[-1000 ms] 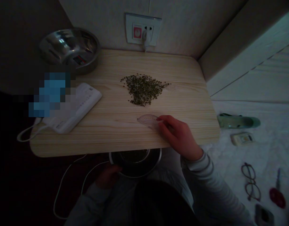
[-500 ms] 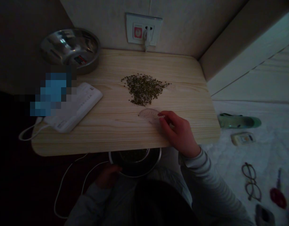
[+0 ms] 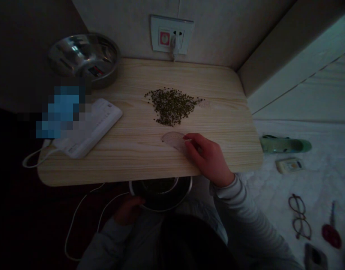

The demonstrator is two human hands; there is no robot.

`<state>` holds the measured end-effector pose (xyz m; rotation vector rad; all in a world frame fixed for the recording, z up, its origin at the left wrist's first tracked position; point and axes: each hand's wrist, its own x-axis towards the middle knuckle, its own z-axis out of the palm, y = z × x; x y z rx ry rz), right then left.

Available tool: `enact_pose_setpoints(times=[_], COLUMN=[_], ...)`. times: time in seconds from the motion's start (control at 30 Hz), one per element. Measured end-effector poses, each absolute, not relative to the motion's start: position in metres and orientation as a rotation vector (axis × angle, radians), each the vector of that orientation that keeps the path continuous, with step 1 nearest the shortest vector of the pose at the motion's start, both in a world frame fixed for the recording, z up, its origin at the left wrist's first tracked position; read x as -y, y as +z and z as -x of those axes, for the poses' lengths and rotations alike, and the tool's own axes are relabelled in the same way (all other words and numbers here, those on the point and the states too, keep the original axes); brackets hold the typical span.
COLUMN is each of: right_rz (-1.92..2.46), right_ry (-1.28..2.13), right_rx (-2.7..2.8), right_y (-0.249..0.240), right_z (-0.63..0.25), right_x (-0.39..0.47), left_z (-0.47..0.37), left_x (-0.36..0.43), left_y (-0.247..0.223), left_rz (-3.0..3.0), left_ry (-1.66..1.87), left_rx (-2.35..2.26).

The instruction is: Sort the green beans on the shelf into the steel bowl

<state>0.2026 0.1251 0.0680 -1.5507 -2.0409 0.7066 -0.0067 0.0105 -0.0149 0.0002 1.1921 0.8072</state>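
My right hand point(image 3: 207, 157) is closed on a clear protractor point(image 3: 172, 139), pinching it at its right side just above the wooden tabletop point(image 3: 127, 161). One small dark bean appears beside the protractor's left tip. Beyond it lies a loose pile of small green beans point(image 3: 172, 107), apart from the protractor. Below the table's front edge, my left hand point(image 3: 129, 210) grips the left rim of a dark bowl point(image 3: 161, 202) with a pale rim. The bowl sits at my lap, partly hidden under the tabletop, and its contents are too dim to make out well.
A steel bowl point(image 3: 105, 67) stands at the back left, near a white power strip point(image 3: 96, 127) with a cable. A wall socket point(image 3: 172, 35) holds a plug. On the white bedding to the right lie eyeglasses point(image 3: 300, 217), a green case point(image 3: 287, 145) and scissors-like red-handled object point(image 3: 331, 234).
My right hand has moved slightly left with the protractor. My left hand and the dark bowl have stayed in place, and the bean pile looks the same.
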Motion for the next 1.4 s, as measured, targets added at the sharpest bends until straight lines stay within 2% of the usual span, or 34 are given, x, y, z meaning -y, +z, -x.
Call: enact_pose_setpoints(times=[0.63,0.77,0.9,1.1,1.4], right_rz=[1.227,1.173,1.302,1.495,1.490], right_ry=[0.924,1.027,1.070,0.948,0.694], right_rx=[2.391,2.302,2.058,1.752,1.984], right_y=[0.074,0.074,0.069,0.058,0.056], right_z=[-0.190,-0.192,-0.188,-0.171,-0.148], right_x=[-0.106,-0.104,-0.105,-0.114,-0.122], left_z=[0.009,0.012,0.012,0.009,0.012], left_x=[-0.011,-0.009,-0.009,-0.010,-0.011], left_y=[-0.015,-0.018,-0.019,-0.015,-0.019], left_rz=[-0.009,0.015,0.018,0.007,0.028], left_ry=[0.800,0.798,0.789,0.799,0.784], left_rx=[-1.225,-1.222,-1.223,-1.229,-1.251])
